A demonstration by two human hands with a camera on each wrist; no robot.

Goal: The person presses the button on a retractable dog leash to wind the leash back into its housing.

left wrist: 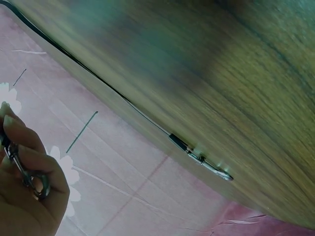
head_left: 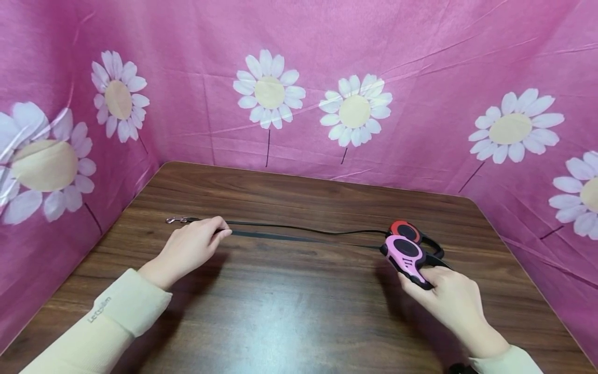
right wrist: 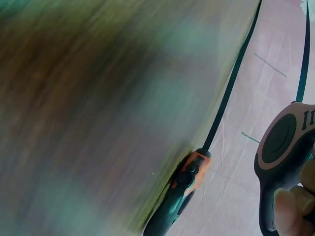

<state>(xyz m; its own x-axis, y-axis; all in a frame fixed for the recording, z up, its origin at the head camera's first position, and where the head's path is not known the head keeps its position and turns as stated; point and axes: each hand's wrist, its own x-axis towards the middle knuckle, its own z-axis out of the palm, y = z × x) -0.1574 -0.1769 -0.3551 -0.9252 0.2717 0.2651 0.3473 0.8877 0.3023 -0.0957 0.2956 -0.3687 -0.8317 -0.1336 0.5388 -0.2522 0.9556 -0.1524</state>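
My right hand [head_left: 450, 298] grips the handle of a pink and black retractable dog leash [head_left: 405, 257], raised over the table. From its nose a dark strap [head_left: 289, 238] runs left to my left hand [head_left: 189, 248], which pinches the strap's end. In the left wrist view a metal snap hook [left wrist: 29, 174] lies against the fingers of that hand. Behind the pink leash, a red and black retractable leash [head_left: 404, 228] rests on the table, partly covered by it. The red leash's cord [head_left: 299, 227] stretches left across the wood to its own metal clip [head_left: 176, 220].
The brown wood-grain table [head_left: 280, 311] has rounded back corners. A pink cloth [head_left: 308, 31] printed with white daisies hangs behind it and along both sides.
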